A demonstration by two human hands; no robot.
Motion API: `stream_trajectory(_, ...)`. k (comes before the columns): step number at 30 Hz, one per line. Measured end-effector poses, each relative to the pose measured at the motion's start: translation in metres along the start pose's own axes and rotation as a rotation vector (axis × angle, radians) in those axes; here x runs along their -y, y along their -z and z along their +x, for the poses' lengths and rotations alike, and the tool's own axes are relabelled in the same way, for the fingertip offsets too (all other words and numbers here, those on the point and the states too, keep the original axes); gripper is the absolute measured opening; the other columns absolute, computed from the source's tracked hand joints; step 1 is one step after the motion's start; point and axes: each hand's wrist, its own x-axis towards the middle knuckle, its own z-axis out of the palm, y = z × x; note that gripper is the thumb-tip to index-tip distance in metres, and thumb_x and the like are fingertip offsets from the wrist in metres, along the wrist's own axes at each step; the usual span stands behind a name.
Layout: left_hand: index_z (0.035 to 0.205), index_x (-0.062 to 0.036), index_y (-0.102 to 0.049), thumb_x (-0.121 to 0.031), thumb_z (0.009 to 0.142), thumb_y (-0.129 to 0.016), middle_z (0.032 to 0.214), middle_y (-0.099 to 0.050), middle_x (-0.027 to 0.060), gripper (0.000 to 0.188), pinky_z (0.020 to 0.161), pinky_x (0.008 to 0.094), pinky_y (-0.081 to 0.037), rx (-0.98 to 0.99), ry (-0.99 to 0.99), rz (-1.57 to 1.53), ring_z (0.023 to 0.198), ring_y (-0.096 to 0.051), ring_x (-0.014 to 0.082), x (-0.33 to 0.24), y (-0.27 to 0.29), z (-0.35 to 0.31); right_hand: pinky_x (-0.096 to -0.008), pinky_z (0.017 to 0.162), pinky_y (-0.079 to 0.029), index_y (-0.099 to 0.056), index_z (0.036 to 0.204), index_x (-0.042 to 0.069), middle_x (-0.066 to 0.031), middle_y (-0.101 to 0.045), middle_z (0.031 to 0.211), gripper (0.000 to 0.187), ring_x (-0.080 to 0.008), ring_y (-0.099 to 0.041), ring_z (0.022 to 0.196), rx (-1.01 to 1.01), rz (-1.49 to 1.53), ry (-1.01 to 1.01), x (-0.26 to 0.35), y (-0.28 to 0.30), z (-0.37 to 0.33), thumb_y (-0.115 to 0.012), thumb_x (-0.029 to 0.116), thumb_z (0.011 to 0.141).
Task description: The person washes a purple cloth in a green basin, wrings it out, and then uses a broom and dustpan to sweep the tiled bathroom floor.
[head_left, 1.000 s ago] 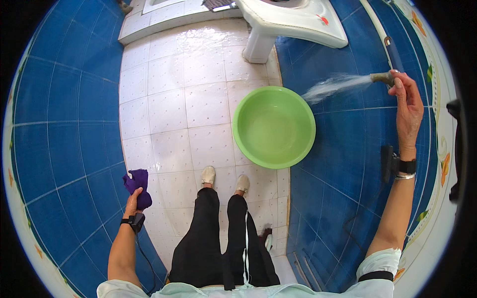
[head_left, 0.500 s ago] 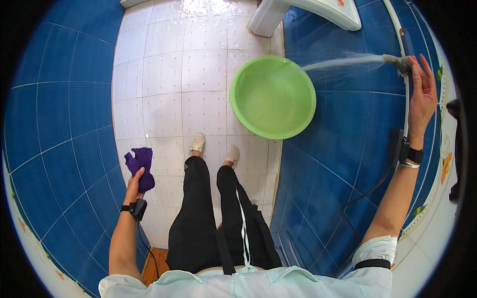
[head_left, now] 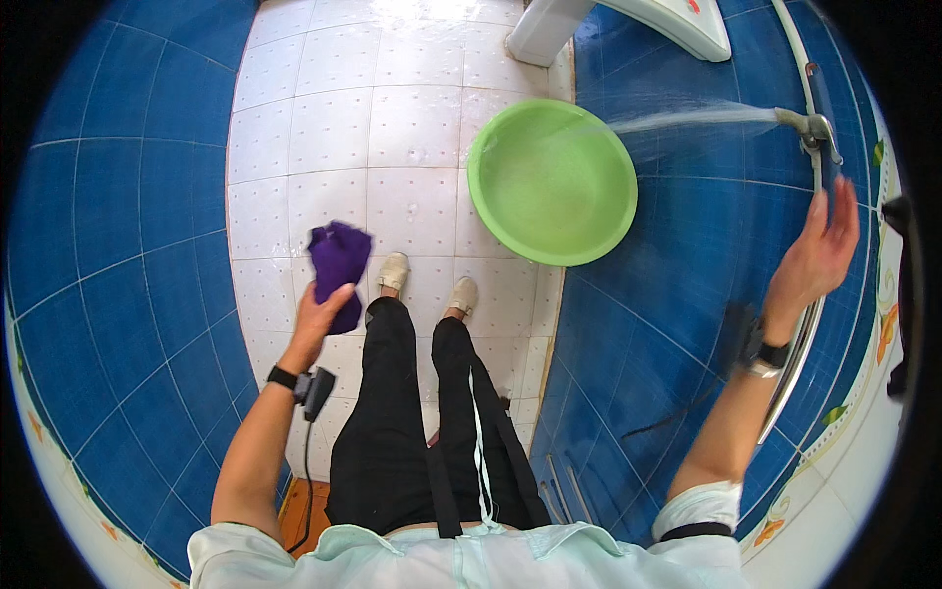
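Observation:
A purple cloth (head_left: 340, 261) hangs bunched from my left hand (head_left: 316, 316), whose thumb and fingers close on it above the floor. My right hand (head_left: 811, 251) is in the air with its fingers stretched out, just below the metal tap (head_left: 818, 130) on the right wall and apart from it. From the tap's spout a jet of water (head_left: 687, 117) shoots leftward into a round light-green basin (head_left: 552, 240) on the floor. Some water lies in the basin.
White tiles cover the floor (head_left: 412, 128), wet and shiny at the far end. A white sink (head_left: 677, 25) on a pedestal stands at the far right. Blue tiled walls (head_left: 98, 216) rise on both sides. A pipe (head_left: 793, 34) runs along the right wall.
My right hand has let go of the tap and drawn back toward me. My left hand has carried the purple cloth rightward and a little forward. Water keeps running.

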Motion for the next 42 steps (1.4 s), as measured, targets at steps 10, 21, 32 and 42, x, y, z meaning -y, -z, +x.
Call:
stream_trajectory(10,0.117,0.0088,-0.047,-0.048,0.068,-0.078,0.103,-0.061,0.0164,0.081,0.083,0.0316,-0.049,0.338,-0.095,0.084,0.092,-0.06,0.0211,-0.056,-0.176,0.012,-0.0364,0.095,-0.045,-0.045,0.127,0.0,-0.0142,-0.053,0.121,0.044,-0.024,-0.053,0.112,0.693,0.436,-1.116,0.013,-0.015,-0.229,-0.062,0.014,0.089)
stream_trajectory(21,0.119,0.0077,-0.047,-0.041,0.075,-0.075,0.107,-0.06,0.0143,0.071,0.083,0.03,-0.048,0.212,0.106,0.156,0.094,-0.059,0.019,-0.018,-0.098,-0.014,-0.0403,0.08,-0.05,-0.046,0.119,0.002,-0.0171,-0.052,0.118,0.042,-0.0271,-0.054,0.103,0.005,1.046,-1.952,-0.075,-0.157,-0.377,-0.066,0.02,0.085)
stream_trajectory(32,0.119,0.0041,-0.046,-0.034,0.079,-0.074,0.106,-0.058,0.0095,0.062,0.087,0.0292,-0.046,-0.151,0.257,-0.073,0.093,-0.057,0.0161,0.039,0.003,-0.037,-0.0457,0.088,-0.049,-0.05,0.12,0.006,-0.0119,-0.055,0.118,0.04,-0.0277,-0.054,0.109,-0.091,1.043,-2.063,-0.084,-0.181,-0.408,-0.063,-0.002,0.082)
stream_trajectory(42,0.126,0.0078,-0.04,-0.039,0.079,-0.073,0.115,-0.055,0.0163,0.074,0.091,0.032,-0.044,0.089,0.147,0.054,0.104,-0.055,0.021,0.01,-0.048,-0.028,-0.0359,0.083,-0.053,-0.051,0.117,0.004,-0.013,-0.061,0.108,0.034,-0.0233,-0.06,0.098,0.128,1.182,-2.024,-0.045,-0.154,-0.413,-0.06,0.024,0.091)
